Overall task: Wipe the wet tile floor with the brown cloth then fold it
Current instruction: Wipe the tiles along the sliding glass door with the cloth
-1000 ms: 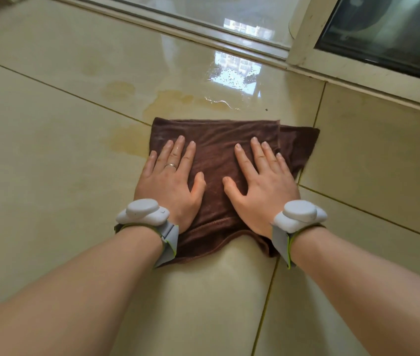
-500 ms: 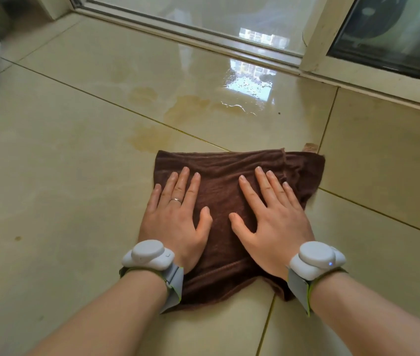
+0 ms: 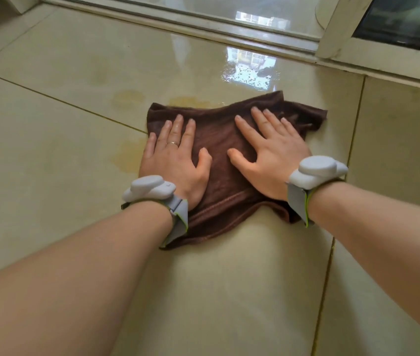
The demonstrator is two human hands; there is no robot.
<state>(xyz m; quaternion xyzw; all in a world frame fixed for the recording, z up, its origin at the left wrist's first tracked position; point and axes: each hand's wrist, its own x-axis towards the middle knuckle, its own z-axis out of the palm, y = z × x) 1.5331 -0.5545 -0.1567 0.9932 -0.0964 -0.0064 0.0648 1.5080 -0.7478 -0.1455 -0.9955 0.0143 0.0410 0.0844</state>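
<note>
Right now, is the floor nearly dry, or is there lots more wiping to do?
Some way to go. Both the left hand and the right hand press flat on the brown cloth, so wiping is under way. Yellowish wet patches show beside the cloth, and shiny water lies beyond it near the door track. The tile nearest the person looks dry. The cloth is spread out and rumpled, so folding hasn't started.

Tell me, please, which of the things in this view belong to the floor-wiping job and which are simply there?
Part of the job:
- brown cloth, spread flat on the floor
- left hand, pressing flat on the cloth
- right hand, pressing flat on the cloth
- wet patch beyond the cloth
- yellowish stains on the tiles

Simply there:
- door track
- window frame
- grey wristbands
</note>
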